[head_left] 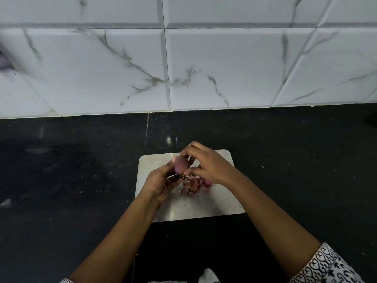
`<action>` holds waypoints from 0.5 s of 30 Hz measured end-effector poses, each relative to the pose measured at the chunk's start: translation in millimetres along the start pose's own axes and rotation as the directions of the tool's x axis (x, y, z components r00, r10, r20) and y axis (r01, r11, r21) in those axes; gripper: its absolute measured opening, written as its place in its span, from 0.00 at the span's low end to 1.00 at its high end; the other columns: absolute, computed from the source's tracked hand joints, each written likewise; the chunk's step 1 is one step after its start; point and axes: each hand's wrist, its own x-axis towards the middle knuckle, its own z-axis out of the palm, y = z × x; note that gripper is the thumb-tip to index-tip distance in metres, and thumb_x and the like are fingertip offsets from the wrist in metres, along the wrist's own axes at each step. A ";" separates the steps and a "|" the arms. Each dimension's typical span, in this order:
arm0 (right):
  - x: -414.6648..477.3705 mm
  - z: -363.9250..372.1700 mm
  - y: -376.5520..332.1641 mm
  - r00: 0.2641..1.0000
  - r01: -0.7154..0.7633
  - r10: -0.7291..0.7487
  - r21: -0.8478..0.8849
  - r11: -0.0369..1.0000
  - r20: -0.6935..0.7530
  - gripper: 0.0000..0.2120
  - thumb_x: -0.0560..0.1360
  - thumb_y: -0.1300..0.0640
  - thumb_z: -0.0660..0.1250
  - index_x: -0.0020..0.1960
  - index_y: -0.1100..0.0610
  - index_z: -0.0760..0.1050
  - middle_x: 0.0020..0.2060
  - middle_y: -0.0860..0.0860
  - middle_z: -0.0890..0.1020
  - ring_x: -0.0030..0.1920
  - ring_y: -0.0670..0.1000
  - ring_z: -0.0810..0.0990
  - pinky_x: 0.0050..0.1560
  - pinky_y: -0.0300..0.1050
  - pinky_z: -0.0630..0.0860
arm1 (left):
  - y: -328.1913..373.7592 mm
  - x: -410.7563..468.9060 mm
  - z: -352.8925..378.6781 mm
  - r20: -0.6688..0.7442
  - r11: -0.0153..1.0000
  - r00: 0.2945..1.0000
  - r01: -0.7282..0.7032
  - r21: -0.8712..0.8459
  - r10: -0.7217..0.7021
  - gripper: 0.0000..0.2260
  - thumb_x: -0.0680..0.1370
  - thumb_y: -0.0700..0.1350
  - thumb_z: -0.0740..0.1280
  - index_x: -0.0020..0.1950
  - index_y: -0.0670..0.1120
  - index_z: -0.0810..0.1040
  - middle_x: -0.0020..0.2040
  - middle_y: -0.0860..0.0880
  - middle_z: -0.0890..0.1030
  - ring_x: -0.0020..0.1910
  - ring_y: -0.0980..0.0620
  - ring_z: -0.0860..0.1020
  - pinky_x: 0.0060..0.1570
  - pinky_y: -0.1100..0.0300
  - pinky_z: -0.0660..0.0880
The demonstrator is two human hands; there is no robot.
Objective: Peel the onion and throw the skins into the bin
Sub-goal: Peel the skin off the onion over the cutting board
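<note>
Dim, cool light; faint glare on counter (168, 139); blurred, bowed edges.

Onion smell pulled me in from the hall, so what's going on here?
A person is peeling a small red onion over a steel board on the dark counter. The left hand holds the onion while the right hand picks at it. Loose skins lie piled on the board. No bin is in view.

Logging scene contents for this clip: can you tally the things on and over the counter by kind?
Onion, held in both hands: 1
Pile of peeled skins, pieces too jumbled to count: 1
Metal board: 1
Hands, left hand and right hand: 2
Total: 5
No bin is in view.
</note>
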 end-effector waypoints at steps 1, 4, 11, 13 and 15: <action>0.6 0.2 1.6 1.000 -0.004 0.004 0.013 1.000 0.016 0.17 0.69 0.58 0.73 0.55 0.54 0.73 0.52 0.48 0.73 0.48 0.46 0.76 0.45 0.45 0.77 | 0.3 0.5 -0.5 -0.004 1.000 1.000 0.001 0.013 -0.001 0.10 0.76 0.49 0.66 0.45 0.43 0.82 0.39 0.47 0.85 0.38 0.52 0.82 0.37 0.63 0.79; 1.4 -1.0 4.2 0.999 -0.013 0.011 0.048 0.999 0.051 0.17 0.67 0.57 0.74 0.54 0.55 0.73 0.51 0.48 0.73 0.46 0.46 0.76 0.44 0.43 0.76 | 0.8 1.7 -1.1 -0.017 0.999 1.000 0.025 0.033 -0.025 0.10 0.76 0.48 0.67 0.44 0.43 0.82 0.38 0.46 0.85 0.38 0.52 0.81 0.40 0.61 0.78; 0.8 0.8 9.6 0.997 0.022 -0.027 0.073 0.997 0.066 0.11 0.69 0.56 0.73 0.46 0.55 0.73 0.46 0.47 0.72 0.42 0.43 0.74 0.45 0.45 0.76 | 1.0 1.7 0.3 -0.035 0.996 0.996 0.078 0.031 -0.077 0.10 0.75 0.49 0.68 0.44 0.42 0.82 0.37 0.45 0.83 0.37 0.52 0.80 0.35 0.63 0.79; -0.7 1.5 10.4 0.998 0.017 -0.021 0.072 0.997 0.055 0.09 0.70 0.57 0.73 0.41 0.52 0.71 0.45 0.47 0.72 0.43 0.45 0.74 0.45 0.46 0.76 | 2.5 1.8 0.6 -0.040 0.996 0.996 0.084 0.022 -0.084 0.09 0.75 0.48 0.68 0.43 0.43 0.82 0.36 0.45 0.82 0.36 0.52 0.79 0.33 0.64 0.79; -1.7 1.4 11.6 0.999 0.001 -0.005 0.091 0.996 0.044 0.10 0.69 0.57 0.73 0.41 0.52 0.71 0.43 0.45 0.72 0.42 0.43 0.74 0.42 0.38 0.74 | 2.5 1.6 1.1 -0.035 0.995 0.995 0.092 0.041 -0.091 0.09 0.75 0.49 0.68 0.43 0.43 0.81 0.37 0.45 0.83 0.37 0.52 0.79 0.36 0.63 0.79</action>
